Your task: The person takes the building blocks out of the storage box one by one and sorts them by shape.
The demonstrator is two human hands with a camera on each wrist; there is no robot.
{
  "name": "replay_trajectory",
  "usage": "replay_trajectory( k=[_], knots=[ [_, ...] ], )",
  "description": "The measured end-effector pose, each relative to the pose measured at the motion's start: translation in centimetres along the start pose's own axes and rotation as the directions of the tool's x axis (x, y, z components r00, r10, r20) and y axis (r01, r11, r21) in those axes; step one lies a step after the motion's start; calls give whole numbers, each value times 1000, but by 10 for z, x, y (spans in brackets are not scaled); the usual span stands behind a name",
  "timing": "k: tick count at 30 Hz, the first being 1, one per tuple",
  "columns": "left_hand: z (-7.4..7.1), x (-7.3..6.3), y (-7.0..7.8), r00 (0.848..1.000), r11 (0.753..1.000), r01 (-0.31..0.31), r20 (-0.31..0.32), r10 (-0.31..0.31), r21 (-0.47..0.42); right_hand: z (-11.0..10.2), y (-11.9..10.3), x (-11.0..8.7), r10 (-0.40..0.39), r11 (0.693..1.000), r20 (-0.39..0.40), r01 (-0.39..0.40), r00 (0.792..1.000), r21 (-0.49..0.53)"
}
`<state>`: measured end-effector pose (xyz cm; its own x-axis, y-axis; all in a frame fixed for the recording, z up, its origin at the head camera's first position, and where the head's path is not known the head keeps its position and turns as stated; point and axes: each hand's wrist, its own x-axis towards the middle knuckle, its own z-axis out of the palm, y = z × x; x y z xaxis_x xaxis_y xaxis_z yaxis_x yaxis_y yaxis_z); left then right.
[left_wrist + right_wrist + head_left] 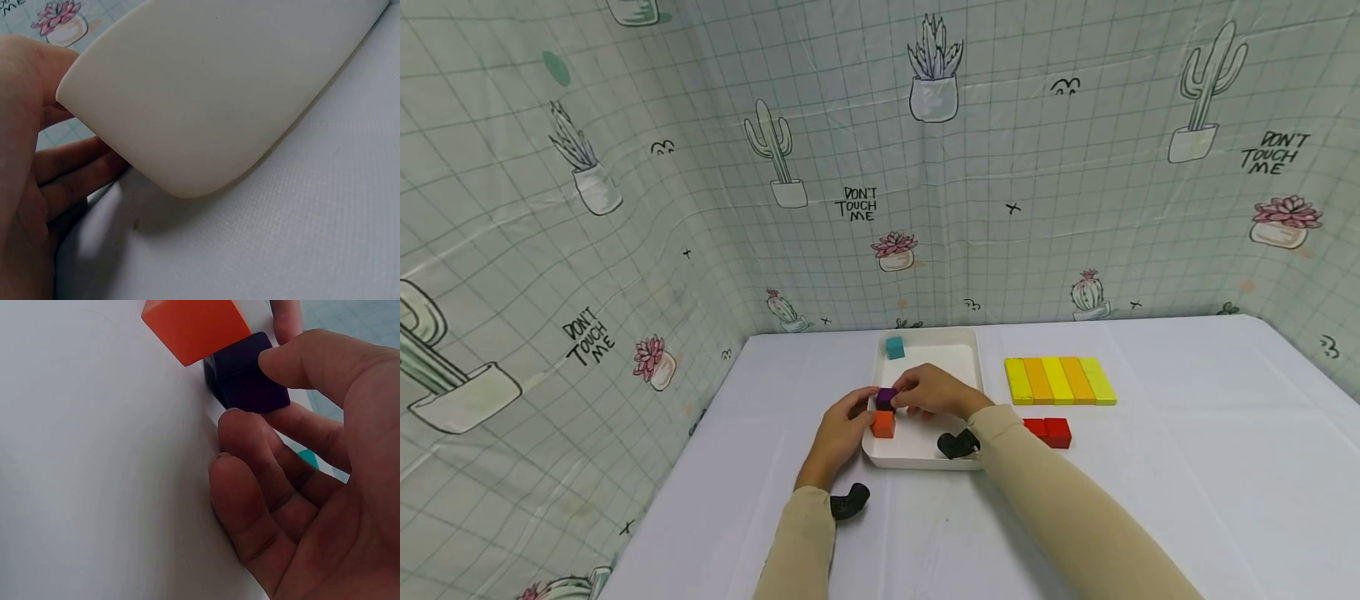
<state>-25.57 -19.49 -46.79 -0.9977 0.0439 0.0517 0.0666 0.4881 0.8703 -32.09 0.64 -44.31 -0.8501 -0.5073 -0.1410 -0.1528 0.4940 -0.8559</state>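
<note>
In the head view a dark purple cube [886, 399] sits just behind an orange cube [883, 424], both at the left side of a white tray [922, 461]. My right hand [936, 390] pinches the purple cube between thumb and index finger, while its other fingers curl loosely above the tray floor. The right wrist view shows the purple cube [253, 378] against a corner of the orange cube [197, 328]. My left hand [838, 433] rests at the tray's left rim, fingertips beside both cubes. Outside the tray wall [187, 100], several of its fingers lie loosely extended.
A teal cube [895, 347] sits in the tray's far left corner. Right of the tray lies a row of yellow and orange bars [1060, 381], with red cubes [1057, 432] in front, partly behind my right sleeve. Black wrist devices [850, 502] sit at both wrists.
</note>
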Motion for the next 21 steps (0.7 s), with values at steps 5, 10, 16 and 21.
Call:
replay_trajectory(
  k=[5,10,16,21],
  knots=[
    [1,-1,-1,1000,1000,2,-2,-2,-3,-1,-1,-2,-3,1000,-26,3,1000,-12],
    [3,-1,0,1000,1000,22,6,-22,-14,-8,-2,-10,4,1000,-65,-6,998,-28],
    [3,0,-1,999,999,34,-12,-34,-6,-27,2,-26,38,999,-143,-33,989,40],
    [3,-2,0,999,999,33,-16,-33,-15,-38,1,-47,36,980,-175,-1,984,197]
  ],
)
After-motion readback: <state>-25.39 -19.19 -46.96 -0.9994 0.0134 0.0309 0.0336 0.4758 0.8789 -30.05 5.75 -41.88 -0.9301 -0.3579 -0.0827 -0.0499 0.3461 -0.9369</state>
